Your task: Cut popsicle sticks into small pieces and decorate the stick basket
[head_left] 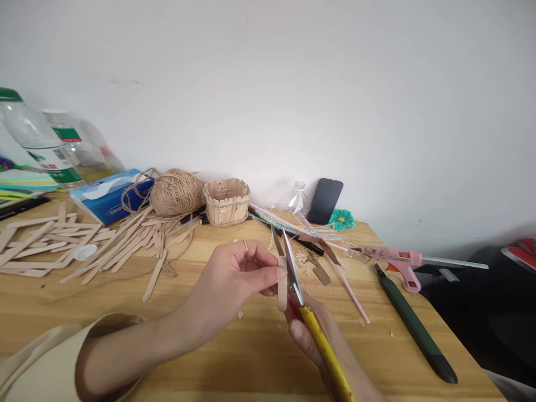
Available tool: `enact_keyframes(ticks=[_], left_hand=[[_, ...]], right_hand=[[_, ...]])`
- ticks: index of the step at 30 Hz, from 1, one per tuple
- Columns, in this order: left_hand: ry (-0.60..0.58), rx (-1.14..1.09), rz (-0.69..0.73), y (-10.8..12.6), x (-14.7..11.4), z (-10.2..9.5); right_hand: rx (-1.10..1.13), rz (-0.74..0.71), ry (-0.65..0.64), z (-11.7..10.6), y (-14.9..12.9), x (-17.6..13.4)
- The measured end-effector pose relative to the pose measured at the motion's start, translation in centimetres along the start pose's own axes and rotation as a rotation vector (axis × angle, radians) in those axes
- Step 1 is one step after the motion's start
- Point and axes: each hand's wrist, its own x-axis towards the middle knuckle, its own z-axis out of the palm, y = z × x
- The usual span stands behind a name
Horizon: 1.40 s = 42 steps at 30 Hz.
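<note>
A short piece of popsicle stick (282, 290) is pinched upright between the thumb and fingers of my left hand (245, 271). My right hand (314, 329) grips yellow-handled scissors (320, 332), their blades parted and pointing away from me, right beside the stick piece. Part of the right hand's fingers is hidden behind the scissors. Beyond both hands, against the wall, stands a small basket (228, 209) faced with cut stick pieces and trimmed with cord. Wood chips and brown scraps (321, 274) lie on the table just past the scissors.
Many loose popsicle sticks (125, 240) cover the left side, near a twine ball (178, 192), a blue tissue pack (111, 201) and plastic bottles (42, 145). On the right are a pink glue gun (397, 258), a dark green cutter (414, 324), a phone (325, 201) and a green flower (341, 219).
</note>
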Motion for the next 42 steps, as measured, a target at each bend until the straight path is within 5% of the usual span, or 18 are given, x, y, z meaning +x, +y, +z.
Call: enact_keyframes(ticks=[31,42], left_hand=[[0.038,0.352,0.134,1.1,0.6,-1.1],[-0.021,0.271,0.112,0.9,0.7,-1.0]], right_hand=[[-0.112,0.173,-0.066,-2.7,-0.6,-0.9],[-0.089,0.136,-0.099,-3.0,-0.9,-1.3]])
